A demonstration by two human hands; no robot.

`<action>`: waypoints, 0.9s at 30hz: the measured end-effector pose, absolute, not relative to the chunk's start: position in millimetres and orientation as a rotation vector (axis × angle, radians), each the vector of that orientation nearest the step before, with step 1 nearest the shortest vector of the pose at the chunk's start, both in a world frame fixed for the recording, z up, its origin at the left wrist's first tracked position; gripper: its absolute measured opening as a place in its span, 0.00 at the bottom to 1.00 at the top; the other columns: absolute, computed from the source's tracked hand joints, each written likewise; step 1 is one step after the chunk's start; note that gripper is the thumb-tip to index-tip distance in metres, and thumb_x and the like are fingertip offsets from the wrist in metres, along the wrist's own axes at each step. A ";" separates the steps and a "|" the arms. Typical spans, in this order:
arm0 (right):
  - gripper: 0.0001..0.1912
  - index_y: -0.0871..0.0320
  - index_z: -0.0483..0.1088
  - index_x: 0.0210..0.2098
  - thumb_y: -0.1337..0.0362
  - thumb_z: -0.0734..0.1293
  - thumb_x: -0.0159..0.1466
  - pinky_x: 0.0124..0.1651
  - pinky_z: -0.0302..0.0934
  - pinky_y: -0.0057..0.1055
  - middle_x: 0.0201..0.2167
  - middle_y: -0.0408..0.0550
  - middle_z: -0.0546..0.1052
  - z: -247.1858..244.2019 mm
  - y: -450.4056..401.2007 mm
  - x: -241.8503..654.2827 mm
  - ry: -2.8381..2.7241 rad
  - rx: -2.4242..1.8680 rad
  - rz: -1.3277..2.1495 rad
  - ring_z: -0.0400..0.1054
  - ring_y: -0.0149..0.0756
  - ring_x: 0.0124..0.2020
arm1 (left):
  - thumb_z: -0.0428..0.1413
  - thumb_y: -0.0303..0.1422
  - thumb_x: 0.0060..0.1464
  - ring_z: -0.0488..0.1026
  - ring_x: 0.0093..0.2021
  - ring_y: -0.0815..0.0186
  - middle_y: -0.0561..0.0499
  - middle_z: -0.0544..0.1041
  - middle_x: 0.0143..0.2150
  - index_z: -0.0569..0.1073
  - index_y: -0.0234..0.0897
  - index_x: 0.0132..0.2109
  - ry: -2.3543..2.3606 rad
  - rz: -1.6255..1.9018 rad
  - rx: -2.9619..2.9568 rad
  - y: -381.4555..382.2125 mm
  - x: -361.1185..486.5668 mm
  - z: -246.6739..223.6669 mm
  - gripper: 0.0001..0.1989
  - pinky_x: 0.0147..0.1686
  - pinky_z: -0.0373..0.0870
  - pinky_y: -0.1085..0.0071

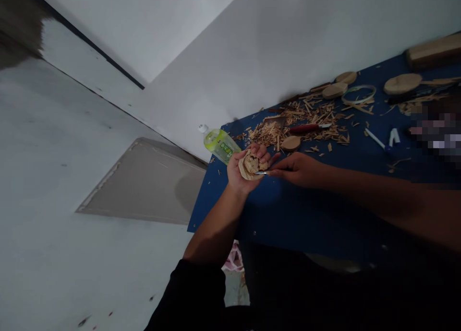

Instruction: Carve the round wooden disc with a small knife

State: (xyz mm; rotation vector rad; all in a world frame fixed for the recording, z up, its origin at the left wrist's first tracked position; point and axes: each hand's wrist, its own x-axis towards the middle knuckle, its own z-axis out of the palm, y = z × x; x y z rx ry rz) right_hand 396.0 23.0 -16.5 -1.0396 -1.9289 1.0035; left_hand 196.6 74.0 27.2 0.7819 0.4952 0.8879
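Black sleeve [187,292] fills the near edge, at the left forearm. The left hand [240,171] is cupped, clamped around a rough-carved piece of pale wood [250,165] held above a blue workbench [230,216]. The right hand [293,170] pinches a small carving knife [262,172], its blade at the wood. A plastic bottle [220,144] lies just beside the left hand; farther off, wood shavings [288,129] surround a red-handled knife [306,128].

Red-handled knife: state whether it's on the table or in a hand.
On the blue table: the red-handled knife lies among wood shavings, apart from the right hand.
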 end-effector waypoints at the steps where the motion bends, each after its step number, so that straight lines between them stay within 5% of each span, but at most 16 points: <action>1: 0.24 0.60 0.85 0.38 0.47 0.66 0.73 0.36 0.53 0.35 0.23 0.40 0.69 -16.8 23.4 396.2 -1.934 -1.028 1.000 0.61 0.34 0.27 | 0.59 0.41 0.57 0.68 0.31 0.62 0.51 0.66 0.33 0.67 0.42 0.35 0.505 0.881 0.771 74.0 196.7 27.4 0.10 0.56 0.79 0.48; 9: 0.29 0.61 0.86 0.40 0.41 0.67 0.72 0.32 0.50 0.33 0.23 0.39 0.66 -8.5 20.0 385.4 -1.818 -0.953 1.090 0.56 0.32 0.26 | 0.59 0.42 0.61 0.70 0.32 0.62 0.51 0.68 0.33 0.67 0.43 0.36 0.473 1.000 0.715 69.9 195.4 38.7 0.11 0.64 0.78 0.45; 15: 0.22 0.60 0.87 0.47 0.49 0.67 0.75 0.31 0.50 0.33 0.23 0.42 0.74 -5.2 11.6 392.5 -1.821 -1.025 0.748 0.62 0.33 0.24 | 0.56 0.40 0.63 0.70 0.33 0.63 0.51 0.67 0.34 0.68 0.41 0.37 0.369 1.012 0.726 74.1 191.6 38.4 0.09 0.63 0.79 0.43; 21: 0.18 0.58 0.86 0.43 0.57 0.65 0.78 0.44 0.61 0.38 0.37 0.54 0.85 -8.2 0.1 390.8 -1.979 -1.089 0.396 0.76 0.43 0.36 | 0.58 0.42 0.62 0.71 0.34 0.62 0.50 0.68 0.35 0.68 0.42 0.37 0.447 1.028 0.794 74.4 191.8 38.4 0.11 0.63 0.79 0.42; 27: 0.19 0.57 0.85 0.48 0.57 0.63 0.80 0.51 0.66 0.41 0.42 0.56 0.87 -9.7 -3.6 384.8 -2.021 -1.112 0.384 0.79 0.48 0.43 | 0.59 0.44 0.61 0.72 0.35 0.62 0.51 0.68 0.35 0.68 0.42 0.36 0.469 1.034 0.846 74.7 193.0 37.0 0.12 0.63 0.79 0.45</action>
